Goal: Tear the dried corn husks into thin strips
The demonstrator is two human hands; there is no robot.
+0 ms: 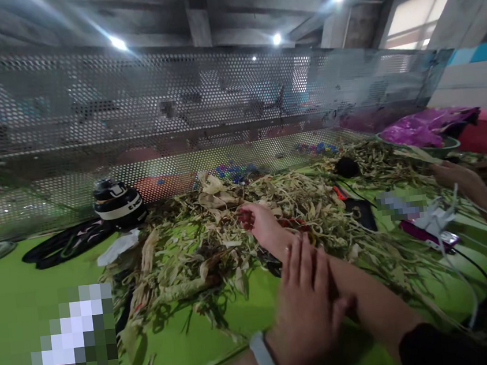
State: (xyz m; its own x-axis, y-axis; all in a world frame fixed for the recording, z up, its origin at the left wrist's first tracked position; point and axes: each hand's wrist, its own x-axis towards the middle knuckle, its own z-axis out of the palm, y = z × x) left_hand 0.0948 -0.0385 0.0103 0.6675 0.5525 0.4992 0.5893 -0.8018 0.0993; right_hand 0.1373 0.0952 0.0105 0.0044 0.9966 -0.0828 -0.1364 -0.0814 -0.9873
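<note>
My left hand, with a pale band at its wrist, lies across my right forearm. Its fingers are stretched out along the skin and it holds nothing. Over a heap of dried leaves and husks on the green tabletop, my right hand reaches out with its fingers loosely bent and apart. I see no object in it. A pale, crumpled husk is just behind its fingers. Reddish and dark items partly show beneath my right wrist.
A perforated metal screen runs behind the tabletop. A black round container stands at left, beside a black strap and white tissue. Another person's hand is at right, near purple plastic and white cables.
</note>
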